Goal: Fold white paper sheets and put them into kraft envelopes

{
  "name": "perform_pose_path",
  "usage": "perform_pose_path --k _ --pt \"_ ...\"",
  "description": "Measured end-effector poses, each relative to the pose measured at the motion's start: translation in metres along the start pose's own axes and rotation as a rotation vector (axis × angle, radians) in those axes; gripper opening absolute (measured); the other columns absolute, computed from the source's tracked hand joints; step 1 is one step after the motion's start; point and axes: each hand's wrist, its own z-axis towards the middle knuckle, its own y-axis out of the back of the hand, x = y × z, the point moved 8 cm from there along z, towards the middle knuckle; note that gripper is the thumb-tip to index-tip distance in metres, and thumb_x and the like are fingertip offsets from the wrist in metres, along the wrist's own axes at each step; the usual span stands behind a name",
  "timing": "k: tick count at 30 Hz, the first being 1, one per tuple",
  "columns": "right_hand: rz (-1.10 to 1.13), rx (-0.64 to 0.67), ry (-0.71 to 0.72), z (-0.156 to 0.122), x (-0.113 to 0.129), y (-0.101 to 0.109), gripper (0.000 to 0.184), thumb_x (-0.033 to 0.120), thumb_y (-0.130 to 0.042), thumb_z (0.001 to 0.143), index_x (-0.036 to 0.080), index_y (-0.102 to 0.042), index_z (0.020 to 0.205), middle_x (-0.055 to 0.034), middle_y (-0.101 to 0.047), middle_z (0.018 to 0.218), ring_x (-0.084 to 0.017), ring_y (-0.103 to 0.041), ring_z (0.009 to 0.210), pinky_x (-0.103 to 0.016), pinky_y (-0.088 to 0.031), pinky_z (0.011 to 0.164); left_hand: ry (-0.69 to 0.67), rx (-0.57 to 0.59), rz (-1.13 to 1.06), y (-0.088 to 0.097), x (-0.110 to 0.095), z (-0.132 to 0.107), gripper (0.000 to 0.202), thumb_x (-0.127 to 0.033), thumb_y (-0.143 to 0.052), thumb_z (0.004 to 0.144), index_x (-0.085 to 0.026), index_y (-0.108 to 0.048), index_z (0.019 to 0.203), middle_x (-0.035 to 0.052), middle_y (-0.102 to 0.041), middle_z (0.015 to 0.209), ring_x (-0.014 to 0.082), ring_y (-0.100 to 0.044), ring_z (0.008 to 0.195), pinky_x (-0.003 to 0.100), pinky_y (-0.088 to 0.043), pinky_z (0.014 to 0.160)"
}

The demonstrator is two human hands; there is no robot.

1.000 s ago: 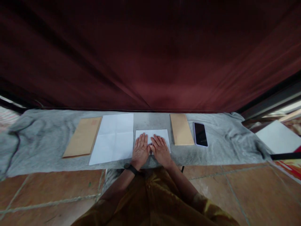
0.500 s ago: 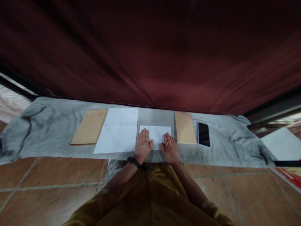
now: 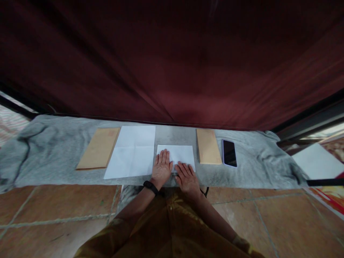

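A folded sheet of white paper (image 3: pixel 180 153) lies flat in front of me on the grey cloth. My left hand (image 3: pixel 162 167) rests flat on its left part, fingers stretched away from me, a black band on the wrist. Over the near right part lies my right hand (image 3: pixel 187 177), its fingers spread and angled to the left. Both hands cover some of the paper's near edge. Just left of it is a larger white sheet (image 3: pixel 132 152) with a crease across its middle.
Brown envelopes lie on both sides, a left one (image 3: pixel 98 148) and a right one (image 3: pixel 209 147). Beyond the right one is a phone (image 3: pixel 229 153) with a dark screen. Grey cloth (image 3: pixel 258 157) covers the narrow surface, and a dark red curtain (image 3: pixel 172 71) hangs behind it.
My right hand has slid towards me and to the left along the paper, its fingers now pointing more leftwards. My left hand stays about where it was. The view has shifted slightly.
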Motion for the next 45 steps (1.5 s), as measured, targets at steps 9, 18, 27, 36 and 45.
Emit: perform_pose_path --k 9,18,27,36,45 --pt "0.006 0.025 -0.018 -0.006 -0.002 0.011 0.045 0.028 -0.052 0.102 0.02 -0.052 0.146 -0.0104 -0.05 0.153 -0.027 -0.044 0.144 -0.052 -0.032 0.121 -0.06 0.189 -0.088 0.006 -0.007 0.056 0.052 -0.026 -0.036 0.101 -0.006 -0.044 0.148 0.0183 -0.046 0.155 0.0282 -0.038 0.146 0.042 -0.03 0.121" --pt "0.04 0.018 -0.032 -0.006 0.0 0.016 0.048 0.028 -0.054 0.1 0.023 -0.05 0.148 -0.0084 -0.049 0.155 -0.025 -0.042 0.144 -0.05 -0.029 0.123 -0.072 0.298 -0.077 0.001 -0.008 0.11 0.03 -0.027 -0.064 0.086 -0.018 -0.068 0.115 0.0135 -0.065 0.12 0.032 -0.055 0.118 0.047 -0.041 0.101" --pt "0.041 -0.008 -0.024 -0.007 -0.001 0.013 0.049 0.028 -0.055 0.1 0.024 -0.049 0.149 -0.0078 -0.049 0.155 -0.026 -0.043 0.144 -0.05 -0.029 0.122 -0.011 0.343 -0.097 -0.005 -0.003 0.122 0.025 -0.03 -0.068 0.083 -0.018 -0.065 0.105 0.0114 -0.063 0.116 0.03 -0.056 0.115 0.042 -0.041 0.1" --pt "0.069 -0.036 -0.023 -0.008 -0.001 0.015 0.047 0.027 -0.054 0.1 0.023 -0.052 0.147 -0.0083 -0.051 0.153 -0.026 -0.044 0.143 -0.051 -0.029 0.123 0.056 0.373 -0.204 -0.002 -0.001 0.125 0.018 -0.023 -0.066 0.082 -0.018 -0.063 0.099 0.012 -0.067 0.112 0.0295 -0.061 0.114 0.043 -0.041 0.101" --pt "0.16 -0.071 -0.012 -0.008 -0.003 0.019 0.045 0.025 -0.052 0.1 0.022 -0.053 0.145 -0.0101 -0.054 0.15 -0.025 -0.045 0.143 -0.052 -0.031 0.122 0.08 0.396 -0.48 0.01 0.005 0.12 0.016 -0.019 -0.063 0.076 -0.021 -0.067 0.091 0.0045 -0.073 0.094 0.0215 -0.068 0.094 0.03 -0.049 0.085"
